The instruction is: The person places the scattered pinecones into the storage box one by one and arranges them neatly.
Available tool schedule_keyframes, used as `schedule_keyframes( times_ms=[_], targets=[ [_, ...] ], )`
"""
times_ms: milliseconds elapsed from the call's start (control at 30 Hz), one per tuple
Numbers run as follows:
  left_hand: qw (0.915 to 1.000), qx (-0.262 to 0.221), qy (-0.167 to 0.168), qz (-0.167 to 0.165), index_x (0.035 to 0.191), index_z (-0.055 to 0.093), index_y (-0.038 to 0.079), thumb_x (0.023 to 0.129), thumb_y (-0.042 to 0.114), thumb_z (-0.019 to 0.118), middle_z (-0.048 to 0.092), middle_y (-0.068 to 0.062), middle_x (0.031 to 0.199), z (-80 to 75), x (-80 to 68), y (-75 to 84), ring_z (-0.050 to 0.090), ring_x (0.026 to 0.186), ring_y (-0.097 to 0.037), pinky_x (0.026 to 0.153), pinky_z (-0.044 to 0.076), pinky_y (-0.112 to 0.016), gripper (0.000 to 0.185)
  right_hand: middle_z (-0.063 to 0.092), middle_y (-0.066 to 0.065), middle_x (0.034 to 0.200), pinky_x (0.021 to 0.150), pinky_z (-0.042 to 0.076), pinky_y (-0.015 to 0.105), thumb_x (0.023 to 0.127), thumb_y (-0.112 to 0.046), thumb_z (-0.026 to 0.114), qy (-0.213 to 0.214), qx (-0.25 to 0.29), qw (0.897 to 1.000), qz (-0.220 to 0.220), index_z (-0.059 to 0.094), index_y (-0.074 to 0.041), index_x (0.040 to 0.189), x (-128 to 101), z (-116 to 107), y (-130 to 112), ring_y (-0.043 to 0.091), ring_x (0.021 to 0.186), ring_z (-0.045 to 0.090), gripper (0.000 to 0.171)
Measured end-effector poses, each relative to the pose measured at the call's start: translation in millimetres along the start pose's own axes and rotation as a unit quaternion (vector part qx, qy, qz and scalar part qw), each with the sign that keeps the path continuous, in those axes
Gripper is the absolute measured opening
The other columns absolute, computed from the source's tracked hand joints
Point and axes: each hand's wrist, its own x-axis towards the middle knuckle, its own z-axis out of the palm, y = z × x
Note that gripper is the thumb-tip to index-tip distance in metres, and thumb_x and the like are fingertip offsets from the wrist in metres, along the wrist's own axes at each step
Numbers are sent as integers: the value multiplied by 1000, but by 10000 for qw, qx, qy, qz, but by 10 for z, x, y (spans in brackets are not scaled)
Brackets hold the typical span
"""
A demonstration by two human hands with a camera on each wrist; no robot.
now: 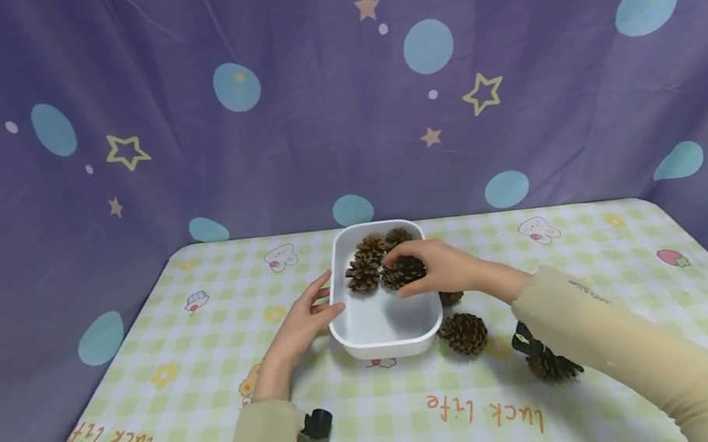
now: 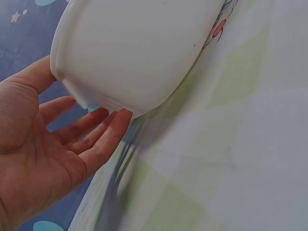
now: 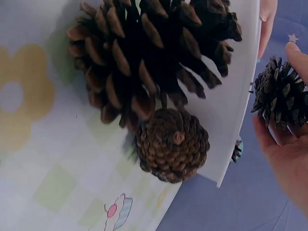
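1. Here's the right hand [image 1: 436, 267], pinching a dark pinecone [image 1: 404, 274] between thumb and fingers, over the right side of the white container [image 1: 390, 347].
2. That held pinecone looks to lie mostly sideways in the head view, but the hand covers part of it, so I can't tell which end is the tip.
3. Over on the left, the left hand [image 1: 302, 329] has its fingers spread, thumb and fingertips touching the container's left wall and rim.
4. The container sits mouth up, its long axis running from the person toward the purple curtain [image 1: 328, 154].
5. A cluster of pinecones [image 1: 363, 274] fills its far half.
6. Outside the right wall, a larger pinecone [image 1: 464, 333] lies nearest; just beyond it, a smaller pinecone [image 3: 173, 147] turns its stem end to the right wrist camera.
7. One more pinecone [image 1: 551, 368] shows beside the right sleeve [image 1: 600, 328].
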Motion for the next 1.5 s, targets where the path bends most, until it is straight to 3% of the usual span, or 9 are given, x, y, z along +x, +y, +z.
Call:
schedule_keyframes(
  times_ms=[800,1267,1500],
  targets=[
    [10000,15,-8,12,146,18,15,90,15,57,32,-23,140,-15,41,-24,46,118,-37,90,49,-43,69,56,-1,123,99,42,34,75,-30,75,-657,0,9978,78,54,-12,124,314,327,-78,18,115,50,56],
    [9999,111,0,-92,146,19,18,90,18,56,33,-20,140,-11,27,-25,46,119,-36,91,48,-44,68,56,3,123,98,43,29,76,-27,74,-1006,-394,9940,-182,53,-10,124,455,527,-163,17,113,52,55],
    [10000,72,-21,-15,146,19,16,90,17,57,35,-19,140,-9,29,-30,47,118,-36,90,49,-44,68,57,2,122,100,41,32,75,-27,74,-1069,-480,9927,-298,55,-11,122,500,597,-176,17,113,51,53]
  ],
)
